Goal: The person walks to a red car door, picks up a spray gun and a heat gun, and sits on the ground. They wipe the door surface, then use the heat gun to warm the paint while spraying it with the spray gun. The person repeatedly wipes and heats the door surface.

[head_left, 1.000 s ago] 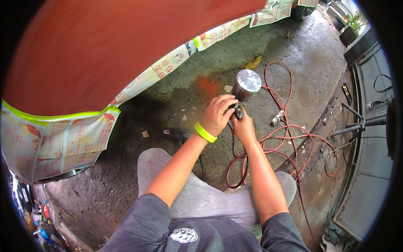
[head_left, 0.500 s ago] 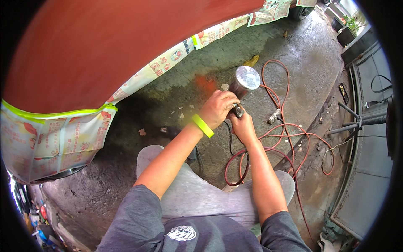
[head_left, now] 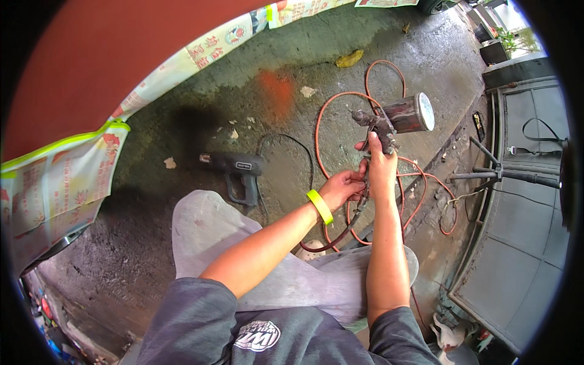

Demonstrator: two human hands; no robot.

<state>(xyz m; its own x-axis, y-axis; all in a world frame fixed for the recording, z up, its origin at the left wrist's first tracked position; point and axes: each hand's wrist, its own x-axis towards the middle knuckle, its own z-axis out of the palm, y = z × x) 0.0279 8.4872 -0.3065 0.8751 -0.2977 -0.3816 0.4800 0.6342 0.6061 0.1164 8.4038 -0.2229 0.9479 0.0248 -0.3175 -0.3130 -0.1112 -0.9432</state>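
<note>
Right hand [head_left: 382,167] clamped round the grip of a spray gun [head_left: 378,126], held up over the concrete floor [head_left: 292,55] at about the centre-right of the view. Gun tilted, its metal cup [head_left: 410,114] lying almost sideways, lid end pointing right. Left hand [head_left: 342,187] just below and left of the right, fingers curled shut on the gun's lower end where the hose [head_left: 340,234] joins; exactly what the fingertips pinch — fitting or hose — cannot be told. Yellow band [head_left: 320,207] on the left wrist. Dark hose dropping from the hands toward the lap, then joining loops of orange hose [head_left: 331,106] spread on the floor behind and to the right of the gun.

Black heat gun [head_left: 238,172] lying on the floor well left of the hands, its cord [head_left: 286,141] curling off behind it. Grey trousers [head_left: 207,228] across the lower middle, knees bent. Red car panel [head_left: 91,67] filling the upper left, edged with newspaper masking [head_left: 61,182] and yellow-green tape [head_left: 67,142]. Orange paint stain [head_left: 277,88] on the wet concrete above the heat gun, a yellow leaf [head_left: 350,59] farther up. Grey metal panel [head_left: 523,243] with a black strap along the right edge — a dark rod [head_left: 505,174] resting across it.
</note>
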